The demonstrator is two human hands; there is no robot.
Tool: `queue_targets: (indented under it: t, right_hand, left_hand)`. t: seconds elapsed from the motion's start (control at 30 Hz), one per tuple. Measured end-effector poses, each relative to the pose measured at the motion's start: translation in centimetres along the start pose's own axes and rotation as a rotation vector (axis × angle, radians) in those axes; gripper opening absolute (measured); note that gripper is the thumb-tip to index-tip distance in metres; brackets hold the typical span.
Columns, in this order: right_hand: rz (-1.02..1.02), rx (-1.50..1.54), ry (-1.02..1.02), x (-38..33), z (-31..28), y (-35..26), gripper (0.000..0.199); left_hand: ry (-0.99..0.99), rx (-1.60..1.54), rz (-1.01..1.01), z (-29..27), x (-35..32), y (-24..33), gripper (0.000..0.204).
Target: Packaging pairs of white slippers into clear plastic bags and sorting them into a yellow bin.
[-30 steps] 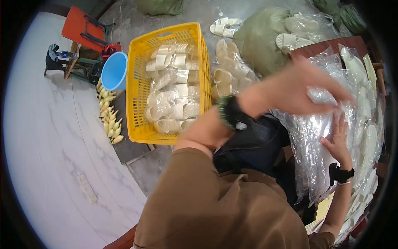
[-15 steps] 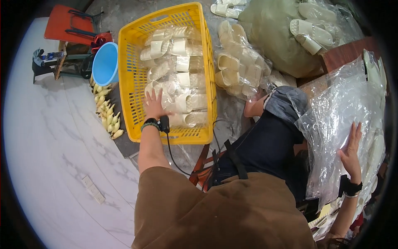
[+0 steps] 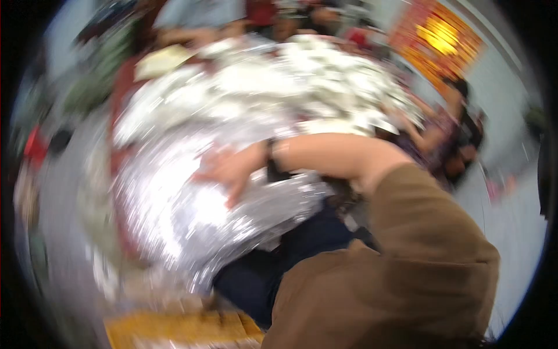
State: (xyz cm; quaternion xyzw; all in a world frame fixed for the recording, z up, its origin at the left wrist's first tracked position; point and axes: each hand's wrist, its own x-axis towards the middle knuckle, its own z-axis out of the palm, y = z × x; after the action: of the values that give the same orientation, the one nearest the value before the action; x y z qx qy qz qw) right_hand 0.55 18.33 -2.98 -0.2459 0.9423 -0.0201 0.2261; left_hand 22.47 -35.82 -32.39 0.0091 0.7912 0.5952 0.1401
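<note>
Everything's smeared, but colours read fine: shiny silvery-clear plastic bags [image 3: 192, 209] fill the left middle, brown sleeve [image 3: 407, 273] lower right, black wristband [image 3: 271, 157] at centre, yellow crate [image 3: 174, 331] along the bottom, orange-yellow wall panel [image 3: 439, 38] upper right.

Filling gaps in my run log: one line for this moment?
view: motion-blurred | right hand: open, flat on pile of clear plastic bags | left hand: not in view | yellow crate: at lower edge

A big shiny pile of clear plastic bags [image 3: 192, 203] is filling the table in front, and one hand [image 3: 232, 171] is lying flat on it. A brown sleeve [image 3: 407, 262] is blocking the lower right. Everything is looking blurry.
</note>
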Motion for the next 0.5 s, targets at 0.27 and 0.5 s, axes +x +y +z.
queue_targets:
  t: [0.27, 0.5]
  right_hand:
    - [0.213, 0.052, 0.102, -1.9, -0.7, -1.0, 0.119]
    - [0.237, 0.037, 0.102, -1.2, 0.1, -1.1, 0.116]
  left_hand:
    - [-0.658, 0.154, 0.514, 8.5, 17.3, 15.8, 0.046]
    - [-0.738, 0.263, 0.601, 6.7, 15.6, 18.0, 0.052]
